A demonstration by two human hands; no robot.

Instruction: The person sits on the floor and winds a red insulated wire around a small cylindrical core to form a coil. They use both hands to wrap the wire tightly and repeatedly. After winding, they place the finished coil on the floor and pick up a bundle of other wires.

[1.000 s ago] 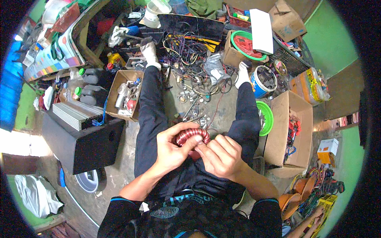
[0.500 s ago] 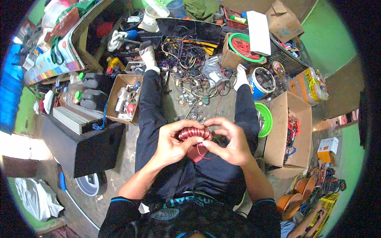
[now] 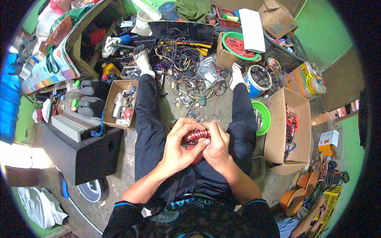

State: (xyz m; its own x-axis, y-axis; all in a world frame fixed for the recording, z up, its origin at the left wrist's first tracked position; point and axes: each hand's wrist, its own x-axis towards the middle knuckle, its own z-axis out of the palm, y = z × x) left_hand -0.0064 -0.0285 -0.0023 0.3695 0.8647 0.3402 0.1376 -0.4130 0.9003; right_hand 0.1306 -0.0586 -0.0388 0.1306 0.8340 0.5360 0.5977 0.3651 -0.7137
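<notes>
My left hand (image 3: 180, 146) curls round a ring-shaped coil (image 3: 197, 135) of shiny reddish copper wire above my lap, its thumb below the ring. My right hand (image 3: 216, 146) is closed against the coil's right side, fingertips gripping it or its wire; exactly what is pinched is hidden. A red object, partly covered by the hands, shows beneath the coil. My outstretched legs lie either side of a heap of tangled cables (image 3: 178, 55) and small metal parts on the floor.
An open box of parts (image 3: 122, 105) and a black box (image 3: 91, 154) with a finned metal unit (image 3: 71, 129) sit left. Right are a green basin (image 3: 265, 115), a large cardboard box (image 3: 297, 103) and a paint bucket (image 3: 257, 75). Another person's arm (image 3: 307, 222) shows at lower right.
My right hand, spread at the coil's side half a second ago, has closed in on it and moved left. My left hand's fingers have shifted further over the ring.
</notes>
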